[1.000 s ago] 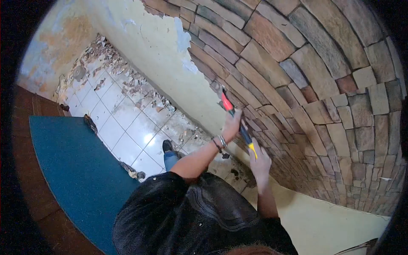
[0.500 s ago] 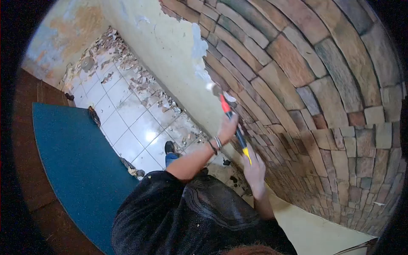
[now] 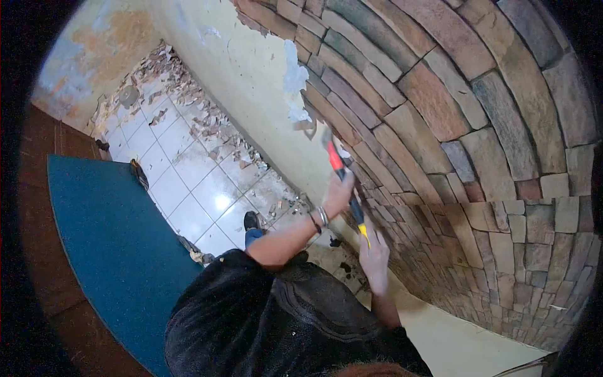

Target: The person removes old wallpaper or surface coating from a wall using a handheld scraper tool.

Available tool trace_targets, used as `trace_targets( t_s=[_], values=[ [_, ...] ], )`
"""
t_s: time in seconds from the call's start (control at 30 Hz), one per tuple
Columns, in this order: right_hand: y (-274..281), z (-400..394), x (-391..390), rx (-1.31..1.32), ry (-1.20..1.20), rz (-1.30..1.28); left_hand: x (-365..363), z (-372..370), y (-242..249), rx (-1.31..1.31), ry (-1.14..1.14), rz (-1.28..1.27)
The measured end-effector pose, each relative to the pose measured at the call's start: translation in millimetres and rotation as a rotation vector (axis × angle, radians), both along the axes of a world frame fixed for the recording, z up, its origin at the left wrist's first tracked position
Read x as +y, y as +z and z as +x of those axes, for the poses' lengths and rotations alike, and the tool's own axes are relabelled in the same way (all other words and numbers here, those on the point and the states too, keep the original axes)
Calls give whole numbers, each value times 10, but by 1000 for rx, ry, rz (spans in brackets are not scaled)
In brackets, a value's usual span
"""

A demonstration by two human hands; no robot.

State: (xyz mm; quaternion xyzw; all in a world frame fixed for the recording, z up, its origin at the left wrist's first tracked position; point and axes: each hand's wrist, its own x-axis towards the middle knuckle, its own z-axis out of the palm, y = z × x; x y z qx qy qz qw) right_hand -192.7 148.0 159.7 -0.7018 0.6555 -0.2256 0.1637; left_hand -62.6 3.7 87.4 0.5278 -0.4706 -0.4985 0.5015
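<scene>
A scraper [image 3: 355,210] with a red, black and yellow handle and a grey head slants up against the wall. My left hand [image 3: 340,192], with bands on its wrist, is wrapped around the middle of the handle. Lower down, my right hand [image 3: 375,256] grips the yellow end. The scraper's head lies at the torn edge of a stone-patterned wall covering [image 3: 433,100]. Just left of the head, a small curled flake [image 3: 306,129] shows against the bare cream wall [image 3: 251,81].
Torn scraps [image 3: 213,119] litter the white tiled floor [image 3: 182,157] along the wall's foot. A blue-green panel [image 3: 107,232] stands at the left, by a brown surface [image 3: 69,320]. My shoe [image 3: 251,220] is on the tiles below.
The scraper's head has shifted slightly along the torn edge, with both hands still on the handle. The flake beside it looks different, and the view has tilted a little.
</scene>
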Motion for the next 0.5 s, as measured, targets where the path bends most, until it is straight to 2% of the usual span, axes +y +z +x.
trace_targets(
  t_s=[0.03,0.13,0.17,0.23,0.3,0.37,0.4,0.47,0.5],
  values=[
    [72,28,151,-70,-22,-47,177,19,465,130,-63,210],
    [154,22,200,-10,-70,59,174,-63,377,101,39,127],
    [76,93,-46,-35,12,-88,-35,106,370,101,6,92],
    [-5,366,-585,-90,38,-50,-536,406,4,147,118,59],
    [118,678,-1084,3,73,186,-976,860,-48,113,154,143],
    [55,965,-1337,-51,146,150,-1197,1152,-119,356,176,221],
    [-23,1050,-1285,-56,142,149,-1269,1276,-286,390,133,232],
    [-151,1094,-1147,-95,143,73,-1005,1319,-306,374,86,208],
    [-188,1008,-987,-63,150,101,-772,1282,-192,514,34,336]
  ],
)
